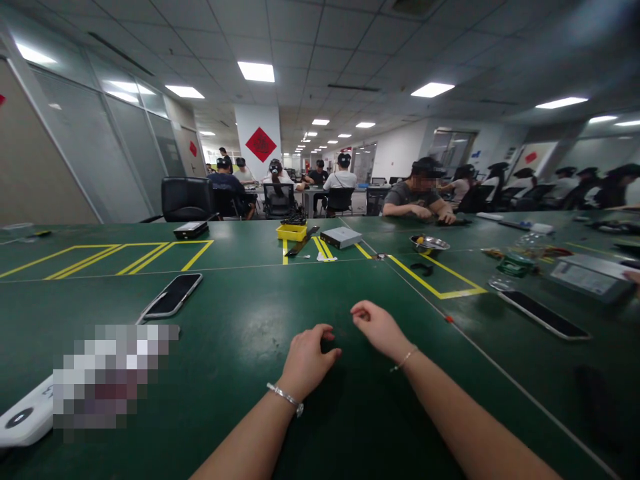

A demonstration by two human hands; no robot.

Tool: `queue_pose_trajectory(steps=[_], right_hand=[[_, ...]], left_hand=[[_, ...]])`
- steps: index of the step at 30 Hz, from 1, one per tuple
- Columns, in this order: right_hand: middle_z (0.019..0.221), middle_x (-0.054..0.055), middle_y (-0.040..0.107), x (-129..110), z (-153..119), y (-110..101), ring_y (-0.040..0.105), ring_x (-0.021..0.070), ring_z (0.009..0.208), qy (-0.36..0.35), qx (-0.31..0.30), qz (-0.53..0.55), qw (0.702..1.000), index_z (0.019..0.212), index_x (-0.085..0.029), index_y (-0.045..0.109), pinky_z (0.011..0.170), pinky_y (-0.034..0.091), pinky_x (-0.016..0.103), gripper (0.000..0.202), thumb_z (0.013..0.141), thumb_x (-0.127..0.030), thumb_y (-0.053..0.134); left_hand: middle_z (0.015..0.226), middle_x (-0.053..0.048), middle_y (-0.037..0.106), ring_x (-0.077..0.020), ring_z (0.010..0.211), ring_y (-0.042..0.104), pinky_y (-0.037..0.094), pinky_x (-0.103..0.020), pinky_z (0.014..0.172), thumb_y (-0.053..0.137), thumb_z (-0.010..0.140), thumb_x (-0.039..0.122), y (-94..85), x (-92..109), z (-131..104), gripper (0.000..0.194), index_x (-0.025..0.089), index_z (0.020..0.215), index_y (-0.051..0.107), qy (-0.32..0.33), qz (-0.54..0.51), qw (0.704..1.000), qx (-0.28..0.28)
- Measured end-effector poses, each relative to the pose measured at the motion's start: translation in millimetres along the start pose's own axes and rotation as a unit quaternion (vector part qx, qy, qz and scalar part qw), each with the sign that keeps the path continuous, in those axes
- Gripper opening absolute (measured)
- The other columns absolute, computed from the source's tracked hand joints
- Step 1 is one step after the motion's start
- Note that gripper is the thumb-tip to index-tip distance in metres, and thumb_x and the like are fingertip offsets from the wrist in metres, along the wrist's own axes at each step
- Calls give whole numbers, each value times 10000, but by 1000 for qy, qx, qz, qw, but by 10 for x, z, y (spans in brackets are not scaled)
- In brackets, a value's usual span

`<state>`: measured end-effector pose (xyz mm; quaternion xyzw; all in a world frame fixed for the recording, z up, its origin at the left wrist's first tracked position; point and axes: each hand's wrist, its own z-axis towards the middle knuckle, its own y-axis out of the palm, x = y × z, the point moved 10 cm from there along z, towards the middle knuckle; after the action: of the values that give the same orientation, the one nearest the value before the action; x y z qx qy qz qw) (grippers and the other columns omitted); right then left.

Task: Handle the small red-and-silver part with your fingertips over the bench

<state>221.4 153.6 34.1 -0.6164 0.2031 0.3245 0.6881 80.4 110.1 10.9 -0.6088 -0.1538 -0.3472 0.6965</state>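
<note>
Left hand (306, 363) and right hand (383, 330) both look let go, fingers loosely curled, palms hidden, over the green table (240, 347). Closest bit's a black curved piece (426, 269) past the right one, too small to identify. Pixelation covers most of some white gadget (33, 407).
</note>
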Motion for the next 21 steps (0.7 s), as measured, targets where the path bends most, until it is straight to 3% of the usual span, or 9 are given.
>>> queue_pose_trajectory(steps=[3, 5, 8, 10, 12, 14, 16, 18, 21], right_hand=[[869, 30, 545, -284, -138, 445, 519, 99, 650, -32, -26, 70, 997, 893, -180, 503, 623, 428, 237, 249, 648, -160, 464], [878, 33, 532, -356, -186, 574, 517, 98, 651, -34, -26, 90, 995, 886, -178, 500, 626, 430, 242, 238, 648, -170, 483], [845, 25, 542, -341, -166, 617, 527, 103, 638, -28, -76, 120, 989, 944, -175, 478, 617, 439, 256, 265, 691, -254, 480], [862, 35, 554, -232, -92, 442, 538, 122, 680, -33, -78, 82, 993, 980, -177, 477, 645, 442, 281, 294, 728, -324, 441], [953, 73, 545, -2, 7, 31, 521, 174, 847, -35, 5, -42, 998, 985, -176, 501, 757, 411, 334, 300, 747, -334, 409], [1103, 114, 477, 322, 48, -463, 399, 243, 1061, -8, 120, -201, 972, 1028, -170, 503, 876, 317, 403, 325, 742, -295, 411], [1231, 131, 369, 766, 37, -843, 254, 303, 1168, 68, 178, -307, 932, 1106, -171, 465, 912, 237, 477, 391, 736, -283, 409], [1275, 136, 316, 1263, 2, -1066, 214, 340, 1183, 164, 176, -338, 910, 1156, -181, 428, 889, 230, 527, 441, 740, -321, 387], [1210, 140, 405, 1749, -12, -1106, 324, 325, 1130, 224, 121, -317, 913, 1120, -202, 469, 838, 294, 527, 414, 754, -345, 338]], left_hand=[[887, -3, 611, -160, 823, 547, 388, -275, 737, 559, 640, 320, 20, 17, -11, 431, 239, 1047, 441, 5, -16, 1000, 6], [843, -6, 608, -145, 763, 554, 390, -244, 667, 527, 663, 264, 26, -1, -15, 353, 224, 1006, 452, -8, -21, 1000, 9], [783, -3, 598, -120, 701, 547, 376, -217, 612, 434, 731, 252, 12, -24, -16, 206, 212, 928, 476, -28, -29, 999, 9], [761, -2, 596, -111, 674, 541, 371, -214, 604, 377, 766, 283, -21, -32, -12, 187, 207, 894, 490, -37, -42, 998, 14], [769, -1, 603, -109, 676, 542, 372, -217, 612, 340, 782, 310, -55, -48, -6, 217, 205, 888, 497, -47, -72, 996, 21], [795, -1, 614, -109, 686, 546, 377, -220, 621, 300, 795, 332, -67, -78, 2, 259, 202, 899, 499, -59, -110, 992, 25], [798, -2, 621, -110, 683, 548, 384, -224, 624, 262, 803, 356, -61, -114, 9, 304, 196, 910, 499, -71, -135, 988, 27], [782, -4, 625, -110, 682, 548, 390, -226, 629, 243, 806, 375, -49, -136, 17, 335, 190, 914, 500, -73, -149, 986, 28], [754, 1, 627, -109, 675, 548, 394, -225, 628, 245, 801, 398, -36, -140, 26, 352, 192, 906, 510, -64, -159, 985, 26]])
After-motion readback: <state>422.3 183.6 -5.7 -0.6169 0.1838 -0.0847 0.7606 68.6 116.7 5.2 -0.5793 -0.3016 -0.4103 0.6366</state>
